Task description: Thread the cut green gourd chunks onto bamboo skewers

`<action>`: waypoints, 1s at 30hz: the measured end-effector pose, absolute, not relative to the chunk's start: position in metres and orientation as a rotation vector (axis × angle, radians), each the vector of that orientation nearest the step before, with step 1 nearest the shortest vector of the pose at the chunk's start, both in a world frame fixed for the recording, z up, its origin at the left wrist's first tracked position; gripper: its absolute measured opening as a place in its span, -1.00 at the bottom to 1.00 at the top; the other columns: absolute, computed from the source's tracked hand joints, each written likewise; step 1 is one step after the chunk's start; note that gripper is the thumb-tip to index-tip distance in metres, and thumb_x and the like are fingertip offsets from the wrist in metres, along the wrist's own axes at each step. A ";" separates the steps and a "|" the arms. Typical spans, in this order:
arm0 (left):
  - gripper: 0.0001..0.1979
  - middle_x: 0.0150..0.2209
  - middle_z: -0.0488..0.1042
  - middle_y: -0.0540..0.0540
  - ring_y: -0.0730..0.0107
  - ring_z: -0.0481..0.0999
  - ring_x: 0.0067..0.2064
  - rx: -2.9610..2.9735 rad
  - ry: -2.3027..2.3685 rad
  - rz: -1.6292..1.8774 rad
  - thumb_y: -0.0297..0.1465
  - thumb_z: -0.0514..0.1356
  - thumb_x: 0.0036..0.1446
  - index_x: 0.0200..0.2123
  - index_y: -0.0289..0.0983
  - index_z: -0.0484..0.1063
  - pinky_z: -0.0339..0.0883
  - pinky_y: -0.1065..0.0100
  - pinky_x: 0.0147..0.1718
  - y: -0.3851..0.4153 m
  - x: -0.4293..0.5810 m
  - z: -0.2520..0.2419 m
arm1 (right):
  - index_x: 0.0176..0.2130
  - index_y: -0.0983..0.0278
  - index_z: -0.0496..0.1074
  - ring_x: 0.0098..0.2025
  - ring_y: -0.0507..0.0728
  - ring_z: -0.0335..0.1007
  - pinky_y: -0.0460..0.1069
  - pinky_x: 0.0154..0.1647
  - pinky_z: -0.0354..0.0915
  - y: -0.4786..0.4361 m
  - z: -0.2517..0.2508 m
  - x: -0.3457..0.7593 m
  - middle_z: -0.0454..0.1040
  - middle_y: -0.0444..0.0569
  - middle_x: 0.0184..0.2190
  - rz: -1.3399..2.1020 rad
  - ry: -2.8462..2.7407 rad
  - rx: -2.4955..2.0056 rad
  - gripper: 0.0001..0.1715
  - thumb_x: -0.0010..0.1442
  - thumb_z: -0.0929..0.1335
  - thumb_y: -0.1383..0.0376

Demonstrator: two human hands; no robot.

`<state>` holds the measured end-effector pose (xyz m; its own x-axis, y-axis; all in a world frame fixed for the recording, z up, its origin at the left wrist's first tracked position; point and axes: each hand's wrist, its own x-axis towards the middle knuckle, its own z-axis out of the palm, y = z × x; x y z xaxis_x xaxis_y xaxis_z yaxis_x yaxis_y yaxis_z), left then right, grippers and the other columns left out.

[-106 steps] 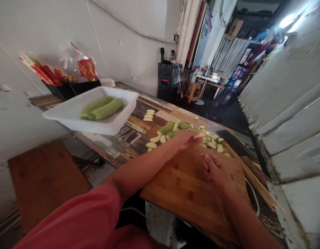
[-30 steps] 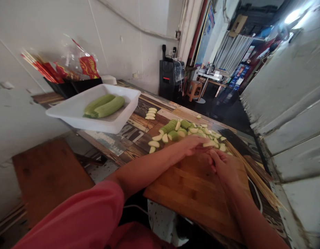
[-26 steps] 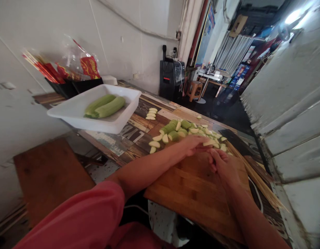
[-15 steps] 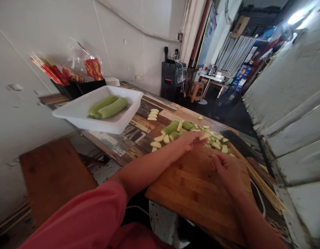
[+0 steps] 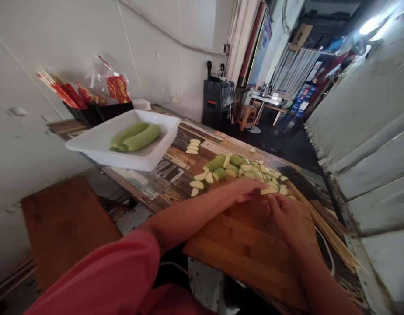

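My left hand (image 5: 251, 189) reaches over the far part of the wooden cutting board (image 5: 248, 238), its fingers closed on a pale zucchini slice (image 5: 269, 190). Right beside it, my right hand (image 5: 282, 212) is closed in a pinch, fingertips close to that slice. The thin skewer in this pinch is mostly hidden now. Beyond both hands lies a pile of cut zucchini (image 5: 246, 167), some in green-skinned rounds, some in pale half slices. To the right of the board, a bundle of bamboo skewers (image 5: 323, 229) lies lengthwise. Several slices sit in a short row (image 5: 193, 146) farther left.
A white tray (image 5: 152, 159) on the left holds two whole zucchini (image 5: 141, 136). Behind it stand black holders (image 5: 115, 109) with chopsticks and red packets. A dark flat blade-like thing (image 5: 298, 177) lies right of the pile. A black speaker (image 5: 218, 100) stands past the table.
My left hand has come back from the pile toward my right hand with a zucchini slice, and the two hands now nearly meet. My right hand has stayed almost in place.
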<state>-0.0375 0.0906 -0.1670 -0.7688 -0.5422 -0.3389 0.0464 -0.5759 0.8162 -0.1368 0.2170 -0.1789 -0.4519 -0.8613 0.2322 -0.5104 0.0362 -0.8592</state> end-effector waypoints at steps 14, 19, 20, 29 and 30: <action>-0.64 -0.16 0.65 -0.22 0.02 0.56 0.10 0.954 -2.398 -0.722 -0.78 0.22 0.01 -0.31 -0.24 0.65 0.25 0.17 0.28 0.016 -0.044 -0.149 | -0.36 0.15 0.49 -0.68 0.06 0.11 0.00 -0.61 -0.03 0.218 -0.182 -0.143 0.33 -0.19 -0.65 -1.606 1.871 -1.044 -0.67 0.12 0.37 -0.04; -0.64 -0.43 0.53 -0.17 -0.02 0.58 0.05 0.922 -2.528 -0.704 -0.83 0.23 -0.08 -0.63 -0.26 0.43 0.26 0.13 0.26 0.012 -0.058 -0.149 | -0.34 0.17 0.50 -0.68 0.05 0.12 0.00 -0.61 -0.01 0.220 -0.182 -0.147 0.36 -0.17 -0.65 -1.624 1.889 -1.042 -0.69 0.14 0.37 0.00; -0.63 -0.43 0.53 -0.18 -0.03 0.58 0.05 0.922 -2.542 -0.687 -0.83 0.23 -0.09 -0.67 -0.26 0.38 0.26 0.13 0.26 0.010 -0.059 -0.146 | -0.34 0.17 0.51 -0.68 0.05 0.12 0.00 -0.61 -0.01 0.220 -0.182 -0.147 0.37 -0.17 -0.65 -1.627 1.889 -1.043 -0.69 0.15 0.36 0.00; -0.81 -0.33 0.59 -0.13 0.11 0.64 -0.10 1.099 -2.107 -1.037 -0.68 0.36 0.00 -0.33 -0.34 0.56 0.47 0.11 0.09 0.017 -0.021 -0.138 | -0.36 0.18 0.48 -0.69 0.04 0.09 -0.02 -0.64 -0.06 0.224 -0.172 -0.137 0.31 -0.19 -0.68 -1.591 1.814 -1.069 -0.64 0.12 0.35 -0.04; -0.81 -0.34 0.59 -0.10 0.19 0.64 -0.15 1.096 -1.920 -1.276 -0.67 0.36 0.05 -0.27 -0.34 0.57 0.50 0.13 0.06 0.020 -0.018 -0.142 | -0.37 0.18 0.47 -0.69 0.05 0.09 -0.02 -0.64 -0.05 0.225 -0.170 -0.136 0.30 -0.20 -0.69 -1.553 1.809 -1.108 -0.64 0.13 0.34 -0.04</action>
